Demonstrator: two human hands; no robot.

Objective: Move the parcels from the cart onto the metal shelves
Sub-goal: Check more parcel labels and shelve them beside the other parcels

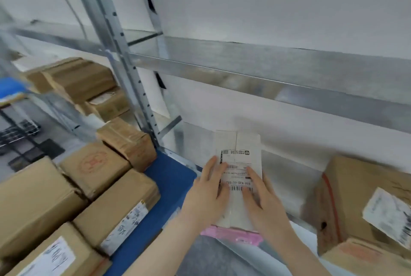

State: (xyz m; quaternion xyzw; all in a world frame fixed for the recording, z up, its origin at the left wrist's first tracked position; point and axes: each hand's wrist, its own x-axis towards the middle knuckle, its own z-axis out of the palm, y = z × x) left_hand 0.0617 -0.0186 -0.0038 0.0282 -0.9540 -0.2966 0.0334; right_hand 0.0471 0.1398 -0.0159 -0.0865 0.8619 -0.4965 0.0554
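The metal shelves [244,64] fill the upper and right part of the view, with a grey upright post between two bays and a wall behind. Below and to the left stands the cart [173,178], its blue deck packed with brown cardboard boxes [33,198] lying side by side, several with white labels. More brown boxes [82,77] are stacked in the left bay of the shelves. On the lower shelf level to the right sits a large brown box [347,198] with red tape and a white label, with another box just in front of it.

Between the post and that box, a pale flat parcel [240,144] with a barcode label lies on the lower shelf, pointing toward the wall. Its near end rests over a pink package [231,234] at the shelf's front edge. Both hands are released and flat: the left hand [206,195] and the right hand [264,206] press on top of the parcel with straight fingers, side by side.
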